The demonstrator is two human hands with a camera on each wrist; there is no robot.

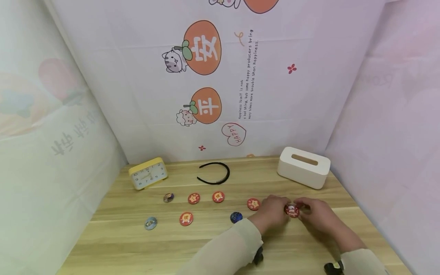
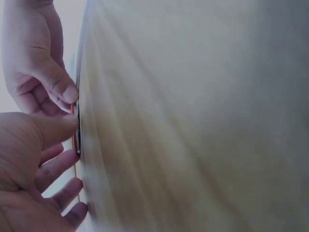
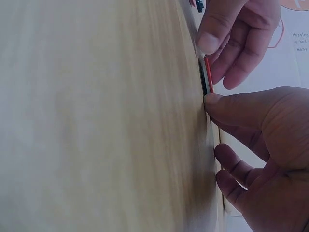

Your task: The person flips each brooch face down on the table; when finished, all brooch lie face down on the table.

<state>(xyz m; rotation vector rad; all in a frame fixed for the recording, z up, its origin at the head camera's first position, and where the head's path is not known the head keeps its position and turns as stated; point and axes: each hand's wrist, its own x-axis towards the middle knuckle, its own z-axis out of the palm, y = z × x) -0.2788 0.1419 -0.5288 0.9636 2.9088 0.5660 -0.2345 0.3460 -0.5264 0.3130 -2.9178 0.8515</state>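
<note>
A round red button badge (image 1: 292, 211) with a pale figure on it is between my two hands, at the right of the wooden table. My left hand (image 1: 274, 211) pinches its left edge with thumb and finger, and my right hand (image 1: 317, 216) pinches the opposite edge. Seen edge-on in the right wrist view, the badge (image 3: 209, 75) shows a red face and a dark back, close to the tabletop. Just left of my left hand lies another red badge (image 1: 253, 204) with a star figure. A dark blue badge (image 1: 236, 217) lies near my left sleeve.
Farther left lie several more badges: red ones (image 1: 186, 219), a light blue one (image 1: 150, 223) and a small dark one (image 1: 169, 197). Along the back stand a yellow clock (image 1: 148, 173) and a white tissue box (image 1: 302, 172), with a black headband (image 1: 225, 177) lying between them.
</note>
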